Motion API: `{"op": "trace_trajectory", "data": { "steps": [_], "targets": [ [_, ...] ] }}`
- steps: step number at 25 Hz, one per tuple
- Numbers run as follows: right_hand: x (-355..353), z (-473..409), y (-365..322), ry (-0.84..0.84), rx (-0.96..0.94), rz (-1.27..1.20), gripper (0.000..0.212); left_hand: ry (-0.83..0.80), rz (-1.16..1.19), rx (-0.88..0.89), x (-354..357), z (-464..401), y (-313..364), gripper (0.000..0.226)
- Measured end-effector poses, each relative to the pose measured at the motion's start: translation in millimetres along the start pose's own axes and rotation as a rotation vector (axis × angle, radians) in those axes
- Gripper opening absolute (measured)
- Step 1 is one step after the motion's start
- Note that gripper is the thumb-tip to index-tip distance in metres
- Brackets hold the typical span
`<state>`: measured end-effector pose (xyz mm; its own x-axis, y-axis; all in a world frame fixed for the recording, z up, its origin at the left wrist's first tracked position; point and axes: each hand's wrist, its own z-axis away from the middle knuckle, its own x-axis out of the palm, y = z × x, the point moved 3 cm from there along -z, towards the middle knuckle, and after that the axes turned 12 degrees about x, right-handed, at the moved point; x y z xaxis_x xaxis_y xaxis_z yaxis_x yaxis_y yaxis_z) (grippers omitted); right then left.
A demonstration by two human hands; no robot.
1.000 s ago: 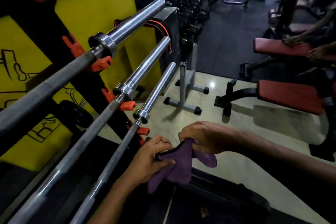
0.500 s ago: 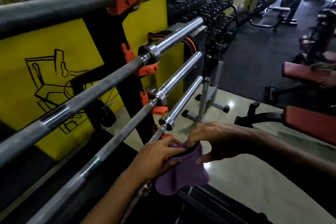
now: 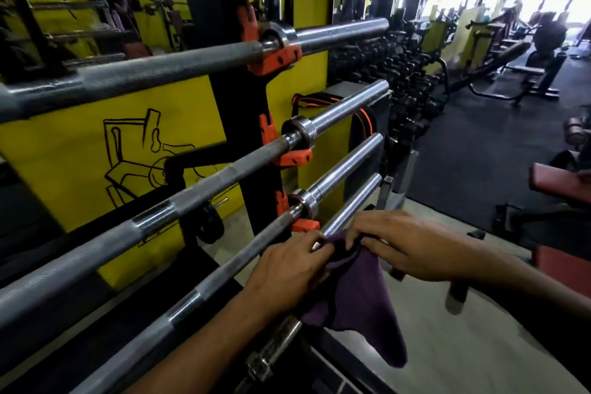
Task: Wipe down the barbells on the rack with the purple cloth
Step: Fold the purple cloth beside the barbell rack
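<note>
Several steel barbells lie across a black rack (image 3: 224, 41) on orange hooks: a top barbell (image 3: 179, 64), a second barbell (image 3: 204, 185), a third barbell (image 3: 246, 253) and the lowest barbell (image 3: 355, 205). The purple cloth (image 3: 361, 301) is draped over the lowest bar, just below its chrome sleeve, and hangs down on the near side. My left hand (image 3: 287, 269) pinches the cloth's upper edge against that bar. My right hand (image 3: 403, 243) grips the cloth from the right, fingers curled over its top. The bar under the cloth is hidden.
A yellow wall (image 3: 80, 153) with a black drawing backs the rack. A dumbbell rack (image 3: 399, 73) stands beyond the bar ends. A red padded bench (image 3: 559, 182) is at the right, with dark mat floor (image 3: 479, 153) and more machines farther back.
The view has lifted, bringing the top barbell into sight. Both hands have carried the cloth onto the lowest bar near its sleeve, and more of it now hangs down.
</note>
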<state>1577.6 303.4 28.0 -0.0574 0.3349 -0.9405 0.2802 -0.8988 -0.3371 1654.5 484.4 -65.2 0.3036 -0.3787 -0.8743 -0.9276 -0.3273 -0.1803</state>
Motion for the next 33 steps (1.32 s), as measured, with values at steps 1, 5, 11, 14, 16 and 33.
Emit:
{"op": "trace_trajectory", "data": {
  "steps": [1, 5, 11, 14, 16, 33],
  "targets": [
    [-7.1, -1.4, -2.5, 0.005, 0.01, -0.004, 0.023, 0.005, -0.008, 0.039, -5.4, -5.1, -5.3, 0.037],
    [-39.0, -9.7, -11.3, 0.031, 0.012, -0.034, 0.022, -0.016, -0.056, 0.241, -18.0, -29.7, 0.2, 0.055],
    [-68.1, -18.5, -6.8, 0.093, 0.056, 0.07, 0.016, -0.011, -0.121, 0.088, -51.9, -55.4, -25.4, 0.038],
    [-75.7, -14.5, -3.6, 0.109, 0.106, 0.094, 0.012, -0.056, -0.03, 0.156, -69.2, -55.3, -40.5, 0.045],
    [-76.0, -15.0, -1.8, 0.096, 0.129, 0.103, 0.01, -0.23, 0.123, 0.217, -67.5, -54.5, -51.8, 0.05],
    [-47.4, -2.0, 29.8, 0.151, 0.205, -0.331, 0.014, -0.07, 0.526, -0.025, -98.2, -36.0, -92.5, 0.018]
  ]
}}
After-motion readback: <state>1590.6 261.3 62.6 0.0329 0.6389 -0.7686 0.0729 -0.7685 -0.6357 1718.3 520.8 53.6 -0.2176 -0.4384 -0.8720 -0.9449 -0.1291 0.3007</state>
